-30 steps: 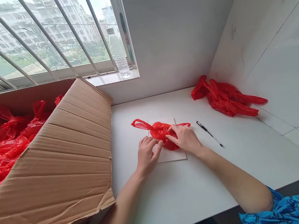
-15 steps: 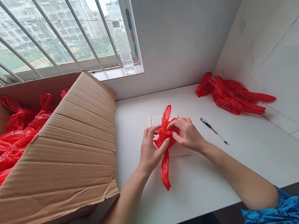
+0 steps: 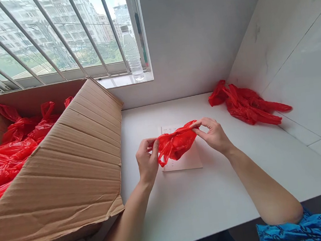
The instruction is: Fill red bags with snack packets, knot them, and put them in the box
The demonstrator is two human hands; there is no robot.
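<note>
Both forearms are reaching forward, bare, angling in toward each other. Left hand (image 3: pixel 146 158) is sitting lower and nearer the body, fingers (image 3: pixel 147 143) curling in, thumb and index pinching shut. Right hand (image 3: pixel 216 134) is holding slightly higher and farther out, palm facing left, thumb and index fingertips (image 3: pixel 200 123) pinching, other fingers bending loosely. Hands are holding well apart, wrists roughly straight.

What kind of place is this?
Likely an upper-floor room used as a small packing spot: a white table beside a barred window facing apartment blocks, and a big cardboard box full of red plastic bags.
</note>
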